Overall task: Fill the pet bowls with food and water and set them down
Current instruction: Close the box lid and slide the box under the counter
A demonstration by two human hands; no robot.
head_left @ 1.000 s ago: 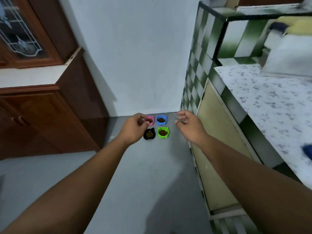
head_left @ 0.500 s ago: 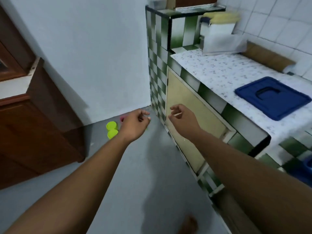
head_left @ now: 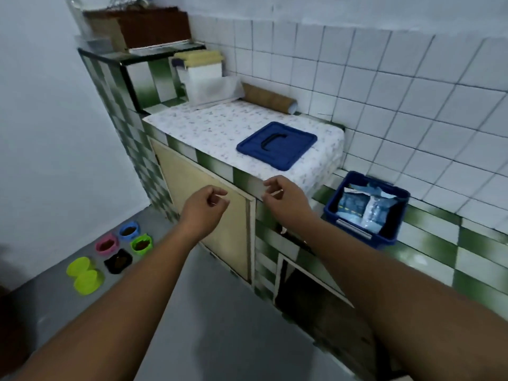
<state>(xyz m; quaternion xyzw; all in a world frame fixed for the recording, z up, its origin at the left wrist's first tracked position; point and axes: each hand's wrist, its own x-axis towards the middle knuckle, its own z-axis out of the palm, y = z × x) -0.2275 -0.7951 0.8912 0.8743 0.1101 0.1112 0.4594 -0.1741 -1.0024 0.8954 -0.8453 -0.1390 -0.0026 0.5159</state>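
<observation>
Bowls of small moulded plastic stand clustered on the grey floor [head_left: 220,312] by the wall: blue bowl [head_left: 129,231], pink bowl [head_left: 106,245], green bowl [head_left: 141,244], black bowl [head_left: 118,261], each holding brown food. The lime-green twin dish [head_left: 85,274] beside them looks unfilled. The left hand [head_left: 204,209] hangs loosely curled and empty. The right hand [head_left: 283,199] is curled too; whether it pinches something thin cannot be told. Feeding appears done, water outstanding. The next move likely calls for reaching the dark blue square lid [head_left: 276,145] on the table [head_left: 209,127], to cover the open blue bin [head_left: 365,210].

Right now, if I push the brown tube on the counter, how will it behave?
The brown tube lies on its side and looks round, so it would probably roll. It seems hollow cardboard, so likely light. The tiled wall just behind it may stop it.
</observation>
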